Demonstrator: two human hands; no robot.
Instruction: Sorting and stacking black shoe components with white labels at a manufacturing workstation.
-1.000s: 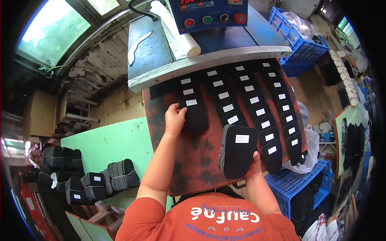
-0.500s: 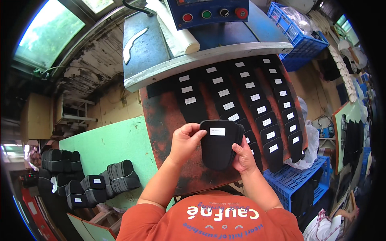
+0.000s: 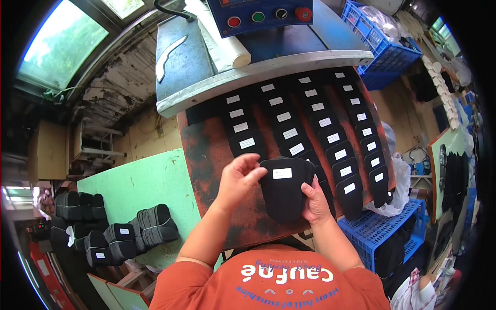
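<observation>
My right hand [image 3: 315, 202] grips a stack of black insole-shaped pads [image 3: 283, 199] from its right side, thumb on top. A white label is stuck near the top of the uppermost pad, and the pads behind it fan out slightly to the right. My left hand [image 3: 238, 181] is at the stack's upper left corner, thumb and forefinger apart, the thumb tip by the edge. Beyond the stack, labelled black pads [image 3: 343, 170] lie overlapped in several columns on the red-black board [image 3: 206, 178]. The leftmost column's nearest pad [image 3: 248, 144] lies just beyond my left fingers.
A machine with a blue button panel [image 3: 261, 18] and a thick metal edge [image 3: 268, 68] stands over the board's far end. Stacks of grey-black pads [image 3: 155, 227] are on the green table [image 3: 134, 181] at left. Blue crates [image 3: 380, 230] stand at right.
One more labelled pad shows at the near end of the leftmost column. My left thumb and forefinger, earlier pinching the stack's corner, are now apart. The held pads are fanned a little wider.
</observation>
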